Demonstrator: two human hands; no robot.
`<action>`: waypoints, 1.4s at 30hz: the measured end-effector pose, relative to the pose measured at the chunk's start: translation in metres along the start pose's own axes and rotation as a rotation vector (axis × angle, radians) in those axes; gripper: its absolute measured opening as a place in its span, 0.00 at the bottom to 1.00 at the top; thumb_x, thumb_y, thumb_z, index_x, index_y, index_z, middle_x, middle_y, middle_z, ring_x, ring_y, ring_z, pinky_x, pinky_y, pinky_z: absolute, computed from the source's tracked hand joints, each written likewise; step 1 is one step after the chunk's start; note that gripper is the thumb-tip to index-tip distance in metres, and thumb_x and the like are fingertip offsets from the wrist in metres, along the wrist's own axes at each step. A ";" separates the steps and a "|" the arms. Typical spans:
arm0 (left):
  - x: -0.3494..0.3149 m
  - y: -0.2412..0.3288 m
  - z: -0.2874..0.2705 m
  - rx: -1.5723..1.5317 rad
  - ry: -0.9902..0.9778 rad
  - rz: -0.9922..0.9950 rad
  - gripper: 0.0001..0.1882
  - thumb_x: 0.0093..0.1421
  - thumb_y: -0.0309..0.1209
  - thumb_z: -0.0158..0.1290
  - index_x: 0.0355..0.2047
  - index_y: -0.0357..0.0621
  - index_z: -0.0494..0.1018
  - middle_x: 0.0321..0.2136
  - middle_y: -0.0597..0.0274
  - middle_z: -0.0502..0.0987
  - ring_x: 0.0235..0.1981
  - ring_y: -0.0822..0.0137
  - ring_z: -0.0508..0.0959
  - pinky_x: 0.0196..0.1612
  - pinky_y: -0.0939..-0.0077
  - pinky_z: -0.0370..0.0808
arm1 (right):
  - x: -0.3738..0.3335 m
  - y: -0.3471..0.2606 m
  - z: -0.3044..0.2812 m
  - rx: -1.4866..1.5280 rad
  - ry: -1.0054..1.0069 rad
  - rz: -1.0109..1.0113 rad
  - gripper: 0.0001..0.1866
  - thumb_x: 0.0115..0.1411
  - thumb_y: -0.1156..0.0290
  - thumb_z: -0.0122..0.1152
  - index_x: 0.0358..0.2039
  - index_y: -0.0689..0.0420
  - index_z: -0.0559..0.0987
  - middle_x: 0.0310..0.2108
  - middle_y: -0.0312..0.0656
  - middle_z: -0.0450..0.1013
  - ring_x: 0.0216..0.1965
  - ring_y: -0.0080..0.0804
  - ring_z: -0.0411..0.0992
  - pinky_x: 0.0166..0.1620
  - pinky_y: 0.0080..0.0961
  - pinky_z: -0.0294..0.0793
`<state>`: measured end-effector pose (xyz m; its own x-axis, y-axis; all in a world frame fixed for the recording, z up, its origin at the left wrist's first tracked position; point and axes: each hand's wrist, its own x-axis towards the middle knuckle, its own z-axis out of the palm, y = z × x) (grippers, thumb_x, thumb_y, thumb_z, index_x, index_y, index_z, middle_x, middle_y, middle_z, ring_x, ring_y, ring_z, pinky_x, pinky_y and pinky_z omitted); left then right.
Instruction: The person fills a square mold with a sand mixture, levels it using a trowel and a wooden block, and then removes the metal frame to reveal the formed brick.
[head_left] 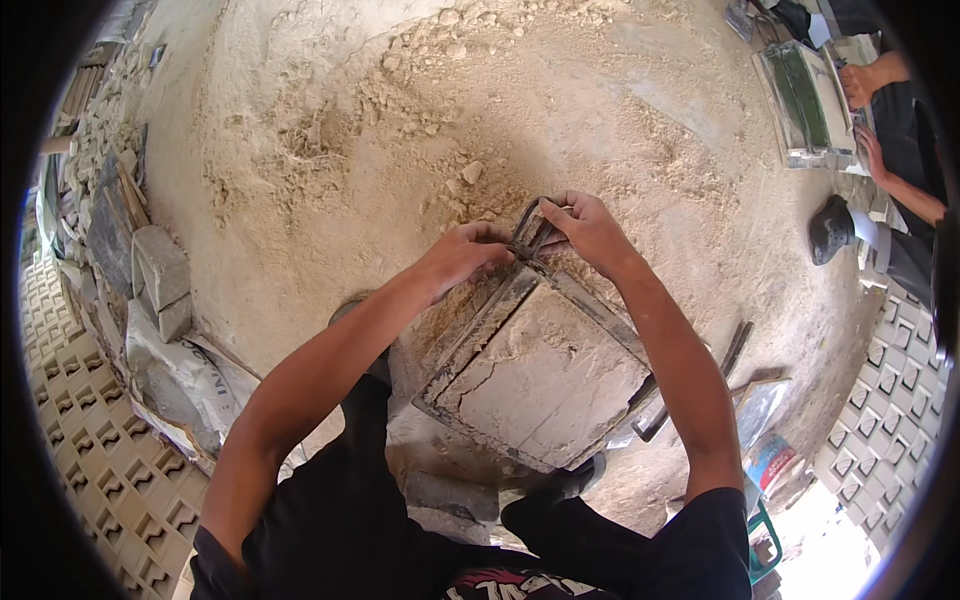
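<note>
A square mould block (pixel 550 375) with a pale, cracked, dusty face and dark edging strips lies between my legs, one corner pointing away from me. At that far corner sits a dark, bent metal clamp (pixel 530 222), shaped like a narrow loop. My right hand (pixel 592 236) pinches the loop's upper end between thumb and fingers. My left hand (pixel 465 262) is closed on the clamp's lower end, close against the corner; its fingertips are partly hidden. Beside the block's right edge, under my right forearm, lies another dark bent metal bar (pixel 738 348).
Loose rubble (pixel 405 85) and sandy dust cover the ground ahead. Concrete blocks (pixel 160 270) and a white sack (pixel 180 385) lie at left. Stacked patterned blocks (pixel 115 450) stand on both sides. At upper right, another person's hands (pixel 868 150) touch a green-sided mould (pixel 808 105).
</note>
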<state>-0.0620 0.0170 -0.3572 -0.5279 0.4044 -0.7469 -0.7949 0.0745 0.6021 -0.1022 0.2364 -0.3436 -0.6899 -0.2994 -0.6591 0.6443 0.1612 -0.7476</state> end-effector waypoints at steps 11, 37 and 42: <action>0.006 0.013 0.006 0.064 0.042 -0.039 0.14 0.56 0.29 0.54 0.44 0.43 0.73 0.30 0.69 0.75 0.24 0.80 0.70 0.24 0.82 0.64 | 0.003 0.003 -0.004 0.026 -0.036 0.004 0.18 0.68 0.64 0.53 0.45 0.70 0.72 0.34 0.48 0.78 0.33 0.33 0.80 0.38 0.30 0.84; -0.037 0.042 0.035 0.537 0.225 0.124 0.24 0.63 0.43 0.54 0.50 0.35 0.72 0.39 0.58 0.80 0.40 0.65 0.79 0.45 0.72 0.73 | -0.113 -0.025 -0.077 -0.370 0.214 -0.102 0.20 0.62 0.56 0.59 0.41 0.62 0.75 0.33 0.47 0.79 0.37 0.35 0.78 0.40 0.30 0.75; -0.102 0.110 0.093 0.647 0.206 0.255 0.26 0.64 0.41 0.54 0.53 0.32 0.69 0.51 0.45 0.75 0.54 0.58 0.75 0.57 0.69 0.69 | -0.209 -0.029 -0.084 -0.397 0.404 -0.082 0.20 0.62 0.56 0.58 0.45 0.61 0.75 0.39 0.49 0.78 0.42 0.39 0.78 0.44 0.34 0.76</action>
<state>-0.0680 0.0689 -0.1888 -0.7694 0.3061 -0.5606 -0.3368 0.5514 0.7633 -0.0041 0.3732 -0.1915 -0.8543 0.0448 -0.5179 0.4634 0.5170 -0.7197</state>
